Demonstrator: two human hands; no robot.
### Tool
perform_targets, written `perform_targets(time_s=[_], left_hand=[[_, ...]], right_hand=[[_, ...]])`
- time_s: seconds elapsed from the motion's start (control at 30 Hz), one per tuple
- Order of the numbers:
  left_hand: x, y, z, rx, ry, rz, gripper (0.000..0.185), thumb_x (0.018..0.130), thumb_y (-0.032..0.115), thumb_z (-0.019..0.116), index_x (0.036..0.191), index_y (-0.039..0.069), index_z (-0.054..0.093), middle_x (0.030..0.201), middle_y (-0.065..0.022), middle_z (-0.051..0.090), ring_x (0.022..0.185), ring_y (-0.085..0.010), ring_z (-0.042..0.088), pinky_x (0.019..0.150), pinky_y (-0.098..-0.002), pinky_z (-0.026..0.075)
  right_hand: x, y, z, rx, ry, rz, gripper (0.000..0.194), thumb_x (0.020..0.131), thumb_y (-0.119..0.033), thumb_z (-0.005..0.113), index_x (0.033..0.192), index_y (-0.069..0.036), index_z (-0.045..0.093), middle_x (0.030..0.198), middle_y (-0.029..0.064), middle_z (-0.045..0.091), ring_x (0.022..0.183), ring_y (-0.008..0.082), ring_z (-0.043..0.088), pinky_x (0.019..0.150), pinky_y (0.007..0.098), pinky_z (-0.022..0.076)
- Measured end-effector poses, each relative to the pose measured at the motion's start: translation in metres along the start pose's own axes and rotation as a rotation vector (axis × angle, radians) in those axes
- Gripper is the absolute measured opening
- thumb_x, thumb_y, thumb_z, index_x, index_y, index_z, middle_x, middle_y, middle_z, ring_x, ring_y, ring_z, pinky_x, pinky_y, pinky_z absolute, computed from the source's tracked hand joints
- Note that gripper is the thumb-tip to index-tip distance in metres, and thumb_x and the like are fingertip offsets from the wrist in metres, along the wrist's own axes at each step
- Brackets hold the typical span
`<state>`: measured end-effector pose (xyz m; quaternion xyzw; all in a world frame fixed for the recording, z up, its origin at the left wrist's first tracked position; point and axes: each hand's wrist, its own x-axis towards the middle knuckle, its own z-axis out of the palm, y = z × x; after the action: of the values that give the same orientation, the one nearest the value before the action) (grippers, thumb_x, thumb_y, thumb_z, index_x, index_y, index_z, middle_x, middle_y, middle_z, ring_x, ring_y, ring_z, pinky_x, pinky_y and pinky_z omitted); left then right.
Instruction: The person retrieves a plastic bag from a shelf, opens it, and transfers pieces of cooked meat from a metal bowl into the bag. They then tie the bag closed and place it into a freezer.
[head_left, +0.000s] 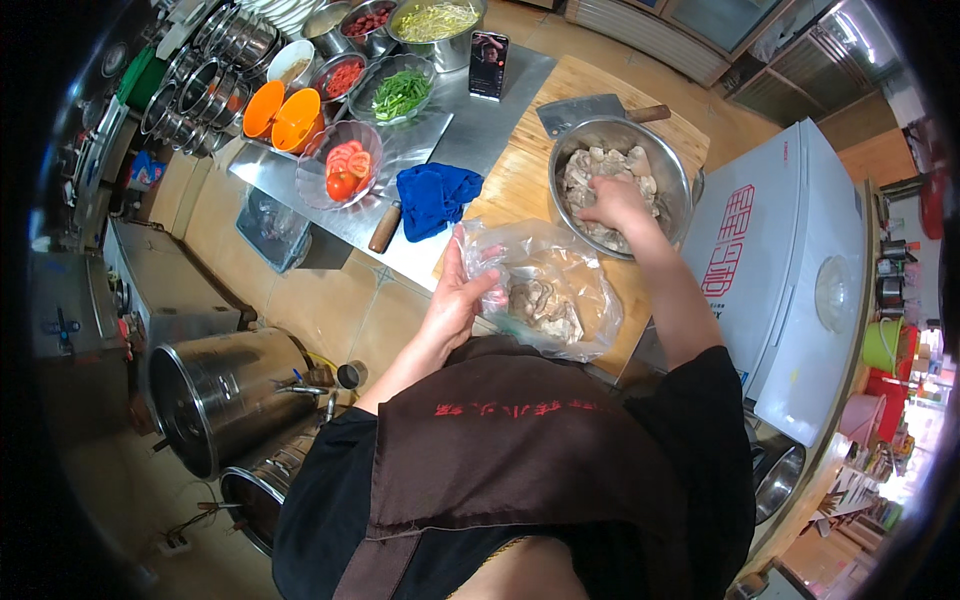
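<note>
My left hand (452, 295) grips the rim of a clear plastic bag (604, 289) at its left side. The bag's mouth is spread, and several pale chopped meat pieces (544, 309) lie inside. My right hand (621, 204) reaches into a stainless steel bowl (681, 174) filled with similar chopped meat (596, 163). Its fingertips touch the pieces; whether they pinch one is hidden. Bowl and bag rest on a wooden cutting board (506, 187), the bag near its front edge. A cleaver (581, 114) with a wooden handle lies behind the bowl.
Left of the board are a blue cloth (439, 196), a wooden handle (385, 227), a glass bowl of tomatoes (306, 180) and chopped greens (401, 95). A phone (487, 66) stands upright behind. A white chest freezer (780, 262) borders the right side. Steel drums (240, 390) stand lower left.
</note>
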<state>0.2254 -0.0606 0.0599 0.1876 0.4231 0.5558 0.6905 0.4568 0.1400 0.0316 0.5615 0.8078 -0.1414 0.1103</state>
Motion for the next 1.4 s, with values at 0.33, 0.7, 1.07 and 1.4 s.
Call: perform_targets(time_s=[0.33,0.7,1.07,1.4], left_hand=[[-0.002,-0.001,-0.004,-0.013,0.013,0.009,0.088,0.087,-0.004,0.054,0.149,0.027,0.000,0.134,-0.0136,0.042,0.073,-0.0129,0.057,0.065,-0.0298,0.054],[-0.005,0.000,-0.004,-0.010,0.038,0.018,0.084,0.087,-0.005,0.054,0.149,0.026,0.006,0.130,-0.0111,0.046,0.076,-0.0141,0.056,0.065,-0.0309,0.052],[0.002,-0.001,0.004,-0.048,-0.018,0.078,0.084,0.088,-0.007,0.050,0.149,0.023,0.001,0.136,-0.0148,0.042,0.088,-0.0155,0.058,0.067,-0.0283,0.053],[-0.005,0.001,-0.004,-0.030,0.007,0.085,0.084,0.087,-0.008,0.050,0.149,0.020,0.001,0.137,-0.0142,0.043,0.102,-0.0166,0.055,0.070,-0.0272,0.053]], right_hand=[[0.007,-0.019,-0.005,-0.106,-0.066,-0.037,0.048,0.074,-0.025,0.070,0.117,-0.011,0.055,0.113,0.0104,0.062,0.114,0.0287,0.051,0.095,0.0408,0.0405],[0.003,0.013,-0.016,0.485,-0.032,0.083,0.051,0.070,-0.024,0.071,0.118,-0.018,0.056,0.110,0.0126,0.062,0.096,0.0336,0.061,0.083,0.0376,0.0491],[-0.110,-0.064,-0.020,1.090,-0.241,-0.329,0.037,0.083,-0.009,0.067,0.116,-0.004,0.053,0.100,0.0055,0.063,0.082,0.0108,0.062,0.069,0.0244,0.0499],[0.002,-0.002,0.004,0.281,0.369,-0.161,0.033,0.075,-0.014,0.070,0.106,-0.012,0.062,0.103,0.0076,0.060,0.096,0.0253,0.058,0.081,0.0352,0.0486]])
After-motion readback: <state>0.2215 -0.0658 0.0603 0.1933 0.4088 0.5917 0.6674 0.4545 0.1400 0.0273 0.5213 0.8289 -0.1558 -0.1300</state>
